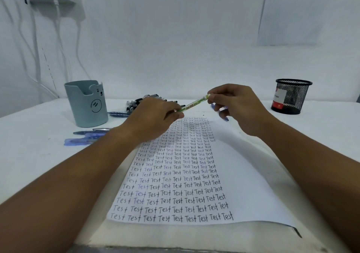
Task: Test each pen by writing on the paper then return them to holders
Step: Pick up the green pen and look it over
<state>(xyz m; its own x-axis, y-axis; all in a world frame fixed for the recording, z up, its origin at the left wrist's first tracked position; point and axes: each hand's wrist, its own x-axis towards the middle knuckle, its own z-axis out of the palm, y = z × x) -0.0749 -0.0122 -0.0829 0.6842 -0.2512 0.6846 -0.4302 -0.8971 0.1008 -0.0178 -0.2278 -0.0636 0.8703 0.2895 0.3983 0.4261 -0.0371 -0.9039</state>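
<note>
I hold the green pen [193, 103] level above the top of the paper [243, 175], my left hand [155, 116] pinching one end and my right hand [233, 106] pinching the other. My right fingers also curl round something blue, apparently another pen or a cap. Risk: pulling the ends apart could flick the cap onto the desk, or drop the pen and mark the written rows. The bear holder [87, 104] and mesh holder [291, 97] stand well apart.

White cables [35, 38] hang beside a wall sheet [292, 13].
</note>
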